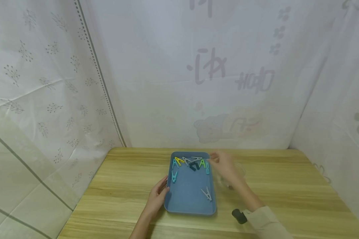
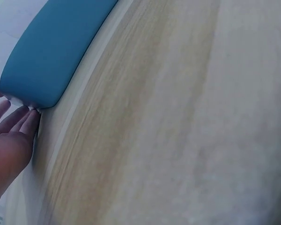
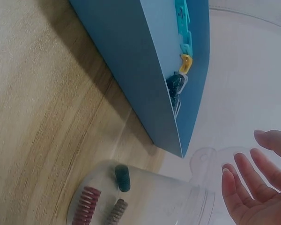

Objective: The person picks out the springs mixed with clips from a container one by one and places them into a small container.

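Note:
A blue rectangular tray (image 1: pixel 188 208) lies on the table and holds several plastic clothespins. Teal, yellow, grey, green and dark ones gather toward its far end; a single grey clothespin (image 1: pixel 207 194) lies at the near right. My left hand (image 1: pixel 157 198) touches the tray's left side; in the left wrist view its fingertips (image 2: pixel 33 112) meet the outer wall low down. Over by the far right corner is my right hand (image 1: pixel 224 164), slightly blurred. Its fingers are spread and loosely bent with nothing between them in the right wrist view.
Beside the tray, below my right hand, stands a clear jar (image 3: pixel 154 201). Inside show a dark green piece (image 3: pixel 123 178), a red ridged piece (image 3: pixel 87 205) and a grey-brown ridged piece (image 3: pixel 116 212). Patterned curtains (image 1: pixel 155 83) hang around the wooden table (image 1: pixel 113 196).

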`<control>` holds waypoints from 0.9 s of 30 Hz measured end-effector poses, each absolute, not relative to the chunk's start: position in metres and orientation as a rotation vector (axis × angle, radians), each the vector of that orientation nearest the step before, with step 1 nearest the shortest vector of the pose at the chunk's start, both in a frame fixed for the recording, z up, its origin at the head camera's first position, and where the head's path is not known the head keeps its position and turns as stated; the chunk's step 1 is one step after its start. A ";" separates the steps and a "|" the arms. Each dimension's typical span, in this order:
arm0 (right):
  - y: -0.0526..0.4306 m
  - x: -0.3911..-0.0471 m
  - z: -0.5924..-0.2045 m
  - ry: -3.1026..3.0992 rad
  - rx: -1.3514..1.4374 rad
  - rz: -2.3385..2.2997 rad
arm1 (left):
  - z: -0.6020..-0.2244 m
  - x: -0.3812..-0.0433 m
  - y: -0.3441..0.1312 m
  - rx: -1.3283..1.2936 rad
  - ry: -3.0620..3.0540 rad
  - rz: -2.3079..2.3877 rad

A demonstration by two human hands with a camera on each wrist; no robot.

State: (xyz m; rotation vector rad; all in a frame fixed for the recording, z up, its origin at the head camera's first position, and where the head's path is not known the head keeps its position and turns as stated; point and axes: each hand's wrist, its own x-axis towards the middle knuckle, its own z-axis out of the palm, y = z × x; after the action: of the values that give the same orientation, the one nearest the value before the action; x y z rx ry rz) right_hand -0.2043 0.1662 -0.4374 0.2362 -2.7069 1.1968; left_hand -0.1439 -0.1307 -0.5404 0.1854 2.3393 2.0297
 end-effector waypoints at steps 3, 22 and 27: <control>0.162 -0.206 -0.440 -2.712 0.248 1.193 | -0.542 -0.144 -0.131 0.181 2.336 2.033; 0.148 -0.221 -0.447 -2.768 0.303 1.100 | -0.544 -0.143 -0.131 0.150 2.356 2.006; 0.146 -0.226 -0.445 -2.790 0.325 1.070 | -0.544 -0.144 -0.132 0.159 2.349 2.010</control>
State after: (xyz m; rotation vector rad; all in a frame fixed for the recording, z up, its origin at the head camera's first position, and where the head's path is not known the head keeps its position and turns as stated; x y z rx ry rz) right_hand -0.2263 0.1462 -0.4451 0.3247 -2.7896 1.0700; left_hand -0.1438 -0.1318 -0.5435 0.1586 2.3493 2.0098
